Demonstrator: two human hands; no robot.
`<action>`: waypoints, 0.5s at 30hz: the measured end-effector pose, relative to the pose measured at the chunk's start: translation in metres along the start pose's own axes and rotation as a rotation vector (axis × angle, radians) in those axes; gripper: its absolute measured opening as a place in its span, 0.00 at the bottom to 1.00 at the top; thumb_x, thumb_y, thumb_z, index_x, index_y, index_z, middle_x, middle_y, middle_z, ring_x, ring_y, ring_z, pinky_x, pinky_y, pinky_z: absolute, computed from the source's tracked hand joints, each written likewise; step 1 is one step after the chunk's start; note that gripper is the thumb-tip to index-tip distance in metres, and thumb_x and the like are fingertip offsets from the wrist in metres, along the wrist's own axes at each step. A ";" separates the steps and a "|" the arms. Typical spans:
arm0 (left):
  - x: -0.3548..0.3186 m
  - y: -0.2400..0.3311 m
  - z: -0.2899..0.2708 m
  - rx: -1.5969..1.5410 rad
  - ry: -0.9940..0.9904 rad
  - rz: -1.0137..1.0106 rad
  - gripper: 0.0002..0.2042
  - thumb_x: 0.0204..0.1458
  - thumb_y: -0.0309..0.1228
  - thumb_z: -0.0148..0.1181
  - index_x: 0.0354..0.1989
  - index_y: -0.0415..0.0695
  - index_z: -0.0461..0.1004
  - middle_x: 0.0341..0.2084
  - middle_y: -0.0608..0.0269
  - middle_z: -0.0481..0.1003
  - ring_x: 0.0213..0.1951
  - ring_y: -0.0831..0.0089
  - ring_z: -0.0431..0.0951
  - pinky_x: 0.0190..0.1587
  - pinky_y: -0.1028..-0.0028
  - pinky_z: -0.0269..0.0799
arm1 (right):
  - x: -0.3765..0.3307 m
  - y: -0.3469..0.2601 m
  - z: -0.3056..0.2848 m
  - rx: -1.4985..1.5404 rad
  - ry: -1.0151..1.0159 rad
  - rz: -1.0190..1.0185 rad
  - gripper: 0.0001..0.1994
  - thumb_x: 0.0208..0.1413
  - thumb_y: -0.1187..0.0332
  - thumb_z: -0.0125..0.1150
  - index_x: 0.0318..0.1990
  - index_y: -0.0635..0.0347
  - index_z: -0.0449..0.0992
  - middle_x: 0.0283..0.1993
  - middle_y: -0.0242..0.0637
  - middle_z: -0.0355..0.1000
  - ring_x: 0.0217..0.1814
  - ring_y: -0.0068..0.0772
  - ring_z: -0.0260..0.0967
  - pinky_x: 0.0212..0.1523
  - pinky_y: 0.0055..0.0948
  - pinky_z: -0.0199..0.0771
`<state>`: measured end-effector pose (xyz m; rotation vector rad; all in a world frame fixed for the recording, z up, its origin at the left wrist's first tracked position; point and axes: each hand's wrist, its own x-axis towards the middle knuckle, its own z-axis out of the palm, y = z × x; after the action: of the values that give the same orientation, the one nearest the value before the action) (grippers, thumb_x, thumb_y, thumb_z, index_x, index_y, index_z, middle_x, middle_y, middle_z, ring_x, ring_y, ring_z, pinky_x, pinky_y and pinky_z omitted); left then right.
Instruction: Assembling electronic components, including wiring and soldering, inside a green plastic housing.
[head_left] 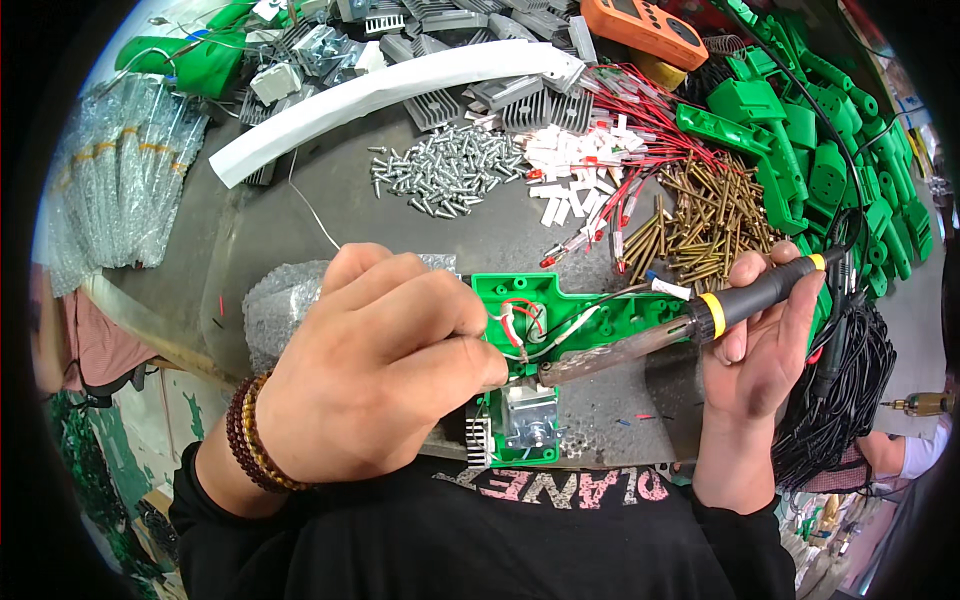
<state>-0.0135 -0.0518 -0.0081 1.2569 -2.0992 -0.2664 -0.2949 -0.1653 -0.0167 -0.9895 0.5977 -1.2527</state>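
My left hand [385, 365], with beaded bracelets at the wrist, is closed in a pinch at the left side of an open green plastic housing [655, 325]. A thin silvery solder wire [312, 210] runs into its fist from above; the fingertips are partly hidden. My right hand [755, 350] grips a soldering iron [765, 297] by its black and yellow handle. The iron's metal barrel [620, 350] slants down left over the housing, its end close to my left fingertips. Inside the housing lie red, white and black wires [525, 318]. A metal-cased part [530, 418] sits in its near section.
Beyond the housing lie piles of screws [445, 170], brass rods [700, 225] and red-wired indicator lights [630, 150]. Grey heat sinks [435, 105] and a white strip [390, 90] lie behind. Green shells [830, 150] and black cables [835, 400] crowd the right; bubble wrap bags [125, 180] lie left.
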 end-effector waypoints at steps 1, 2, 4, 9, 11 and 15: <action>0.001 0.001 0.000 0.001 0.002 0.003 0.07 0.40 0.28 0.69 0.28 0.50 0.77 0.28 0.69 0.68 0.28 0.66 0.68 0.37 0.66 0.58 | -0.001 -0.001 0.000 -0.001 -0.001 -0.004 0.18 0.73 0.51 0.36 0.54 0.53 0.64 0.43 0.44 0.73 0.14 0.19 0.64 0.14 0.14 0.62; 0.001 0.002 0.000 -0.002 0.009 0.007 0.07 0.39 0.28 0.70 0.28 0.50 0.78 0.29 0.69 0.68 0.28 0.67 0.68 0.37 0.66 0.59 | -0.002 -0.002 0.000 0.008 -0.003 -0.003 0.18 0.73 0.51 0.36 0.55 0.54 0.64 0.43 0.45 0.73 0.15 0.19 0.64 0.14 0.14 0.63; 0.002 0.003 0.000 -0.005 0.015 0.009 0.08 0.39 0.28 0.70 0.28 0.50 0.78 0.29 0.69 0.68 0.28 0.67 0.68 0.37 0.65 0.59 | -0.003 -0.004 0.000 0.017 -0.005 -0.001 0.18 0.73 0.50 0.36 0.55 0.54 0.64 0.43 0.45 0.72 0.15 0.20 0.65 0.14 0.15 0.63; 0.002 0.003 0.003 -0.033 0.007 -0.002 0.08 0.40 0.29 0.71 0.29 0.51 0.80 0.29 0.69 0.68 0.31 0.67 0.69 0.38 0.65 0.60 | -0.002 -0.003 -0.003 0.071 -0.031 0.012 0.20 0.73 0.50 0.34 0.56 0.54 0.65 0.41 0.49 0.74 0.15 0.22 0.62 0.17 0.17 0.63; 0.002 0.003 0.002 -0.034 0.004 -0.001 0.08 0.39 0.28 0.71 0.29 0.51 0.80 0.29 0.69 0.68 0.31 0.67 0.69 0.38 0.65 0.61 | -0.002 -0.003 -0.003 0.073 -0.033 0.009 0.21 0.73 0.50 0.34 0.56 0.54 0.65 0.41 0.49 0.74 0.15 0.22 0.62 0.17 0.17 0.63; 0.004 0.004 0.002 -0.043 -0.009 0.003 0.08 0.39 0.28 0.71 0.29 0.50 0.80 0.29 0.69 0.68 0.32 0.66 0.70 0.38 0.65 0.61 | -0.002 -0.003 -0.002 0.087 -0.040 0.006 0.21 0.73 0.50 0.34 0.57 0.55 0.65 0.41 0.50 0.74 0.16 0.22 0.62 0.17 0.17 0.63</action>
<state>-0.0183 -0.0534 -0.0059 1.2297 -2.0921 -0.3152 -0.2985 -0.1637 -0.0155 -0.9372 0.5106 -1.2406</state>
